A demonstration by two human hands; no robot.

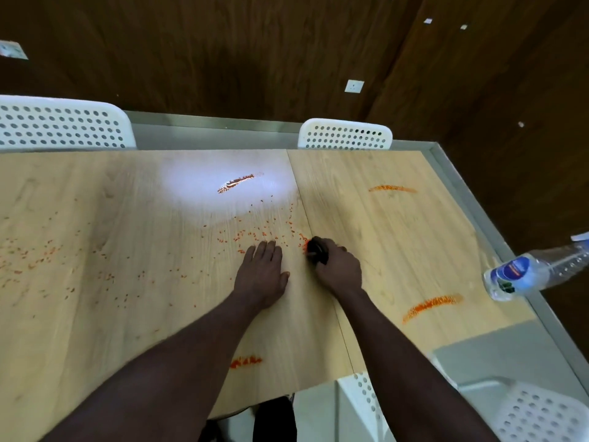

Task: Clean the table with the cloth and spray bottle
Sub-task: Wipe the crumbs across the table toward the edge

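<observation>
Cloth (318, 250), dark and bunched into a wad, sits pressed on the table (95, 314) on the seam between its two pale wood panels. The right hand (339, 269) grips it, fingers curled over the top. Just left of the cloth the left hand (261, 275) lies flat on the wood, palm down, fingers straight and together, holding nothing.

Orange specks (255, 234) scatter beyond and left of the cloth, thinning out towards the far left of the tabletop. An orange smear (237, 183) lies beyond the cloth inside a bright patch of glare. A second smear (392, 188) is beyond and to the right, a third (432, 306) nearer and to the right, and a small fourth (245, 362) nearer and left, between the forearms.

Well right of the cloth, at the table's edge, is the spray bottle (535, 271), clear plastic with a blue label, its top cut off by the frame. White perforated chairs (345, 135) stand at the far side, with another at the near right corner.
</observation>
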